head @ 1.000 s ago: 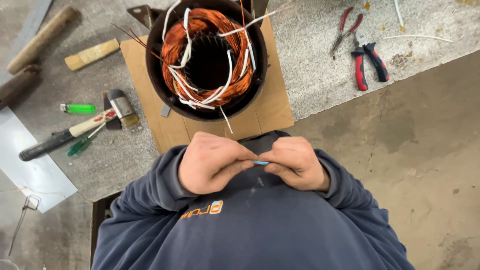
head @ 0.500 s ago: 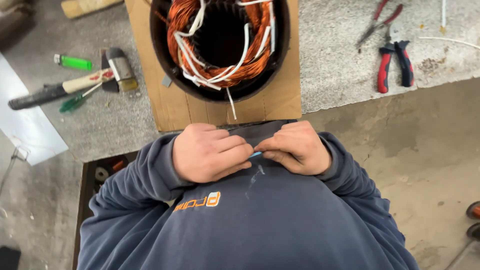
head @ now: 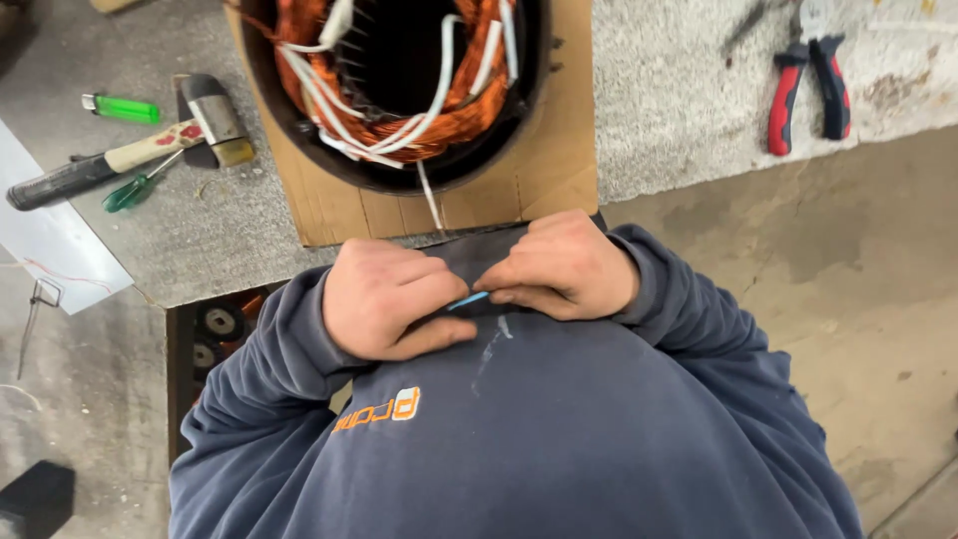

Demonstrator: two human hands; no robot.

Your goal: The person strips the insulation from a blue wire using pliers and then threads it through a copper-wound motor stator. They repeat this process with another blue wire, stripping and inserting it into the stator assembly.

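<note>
Thin blue piece (head: 467, 300), mostly hidden, pinched between left hand (head: 384, 297) and right hand (head: 564, 266) grips, motor stator (head: 399, 90) cropped.

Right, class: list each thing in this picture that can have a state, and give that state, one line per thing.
left hand: closed, pinching the thin blue piece
right hand: closed, pinching the same piece
motor stator: open-topped, copper windings and white leads exposed, on cardboard
red-handled pliers: lying flat, handles slightly apart
hammer: lying flat
green lighter: lying flat

workshop | copper-wound motor stator (head: 399, 90) | pliers (head: 808, 90) | hammer (head: 130, 150)
</note>
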